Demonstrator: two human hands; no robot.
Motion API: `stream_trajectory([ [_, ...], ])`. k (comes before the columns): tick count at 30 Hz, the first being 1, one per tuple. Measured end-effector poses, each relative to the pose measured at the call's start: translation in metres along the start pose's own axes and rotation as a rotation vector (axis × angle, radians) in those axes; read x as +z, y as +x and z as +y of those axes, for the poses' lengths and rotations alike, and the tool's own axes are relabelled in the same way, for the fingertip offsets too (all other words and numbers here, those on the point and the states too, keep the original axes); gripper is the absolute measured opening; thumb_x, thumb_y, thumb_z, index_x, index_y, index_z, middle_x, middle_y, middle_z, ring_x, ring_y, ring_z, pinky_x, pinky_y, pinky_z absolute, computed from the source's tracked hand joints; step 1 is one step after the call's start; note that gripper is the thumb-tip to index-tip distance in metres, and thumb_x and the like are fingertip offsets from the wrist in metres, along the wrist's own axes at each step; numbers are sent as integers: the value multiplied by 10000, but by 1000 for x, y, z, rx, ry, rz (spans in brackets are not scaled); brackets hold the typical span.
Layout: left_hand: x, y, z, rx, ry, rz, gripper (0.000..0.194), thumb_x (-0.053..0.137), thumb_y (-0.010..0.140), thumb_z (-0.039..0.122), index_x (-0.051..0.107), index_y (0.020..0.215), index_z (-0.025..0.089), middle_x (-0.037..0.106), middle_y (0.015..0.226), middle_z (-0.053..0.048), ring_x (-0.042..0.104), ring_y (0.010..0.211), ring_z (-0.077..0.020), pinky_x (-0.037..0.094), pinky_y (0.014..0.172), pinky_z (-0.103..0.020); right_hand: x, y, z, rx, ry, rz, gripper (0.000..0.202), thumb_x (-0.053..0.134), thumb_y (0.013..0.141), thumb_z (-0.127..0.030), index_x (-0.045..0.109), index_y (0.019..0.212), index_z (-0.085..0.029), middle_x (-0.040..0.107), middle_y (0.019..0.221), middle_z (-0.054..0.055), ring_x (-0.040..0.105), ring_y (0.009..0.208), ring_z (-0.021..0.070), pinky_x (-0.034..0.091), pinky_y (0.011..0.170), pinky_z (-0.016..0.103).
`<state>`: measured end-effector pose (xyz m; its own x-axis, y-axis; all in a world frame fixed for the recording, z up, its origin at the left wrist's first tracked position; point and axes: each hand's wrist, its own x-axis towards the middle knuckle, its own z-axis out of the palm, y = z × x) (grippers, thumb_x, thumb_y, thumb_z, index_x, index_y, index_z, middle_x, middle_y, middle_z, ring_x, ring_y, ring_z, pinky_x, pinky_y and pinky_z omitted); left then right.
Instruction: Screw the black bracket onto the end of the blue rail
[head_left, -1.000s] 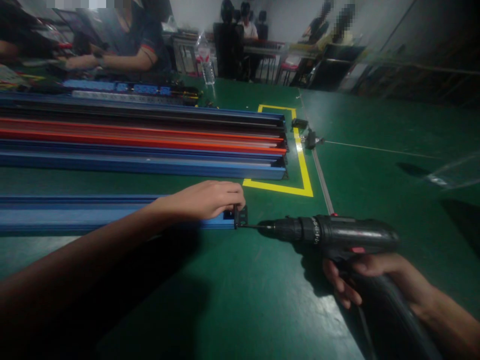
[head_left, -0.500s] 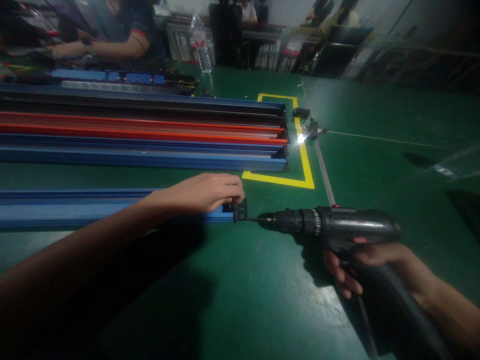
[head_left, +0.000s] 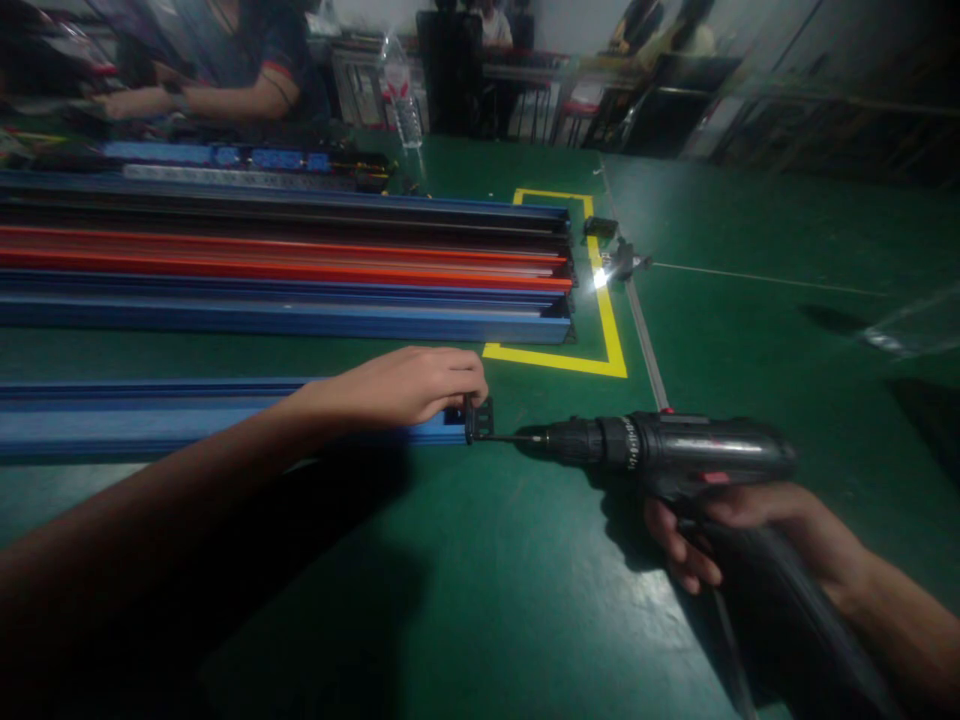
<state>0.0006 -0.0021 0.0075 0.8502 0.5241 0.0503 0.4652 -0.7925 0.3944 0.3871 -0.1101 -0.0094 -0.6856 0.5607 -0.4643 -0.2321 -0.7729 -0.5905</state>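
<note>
Right hand gripped drill, bit pointing along blue bar's long axis, tip at black end cap. Left hand nearer, pinching cap, from what I saw. Bar lay on green table, well in from far edge.

Right hand gripping black drill, left hand on blue rail's end

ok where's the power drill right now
In the head view, the power drill is at the lower right, held in the right hand, its bit pointing left at the black end piece.
</note>
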Motion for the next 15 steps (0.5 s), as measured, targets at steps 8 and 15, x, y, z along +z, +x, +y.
stream_trajectory([
  [8,0,0,0,6,-2,7,213,448,999,139,646,1045,205,632,1085,-47,599,960,-155,435,829,-242,1,0,-1,-13,-6,-9,360,655,765,-288,788,1013,-63,767,868,138,716,673,186,587,721,314],
  [15,-1,0,1,5,-11,12,239,451,983,111,659,1056,204,638,1089,-46,599,958,-152,436,821,-245,-3,0,0,-26,-11,-20,348,645,790,-283,782,1028,-68,775,889,145,733,689,195,601,729,325],
])
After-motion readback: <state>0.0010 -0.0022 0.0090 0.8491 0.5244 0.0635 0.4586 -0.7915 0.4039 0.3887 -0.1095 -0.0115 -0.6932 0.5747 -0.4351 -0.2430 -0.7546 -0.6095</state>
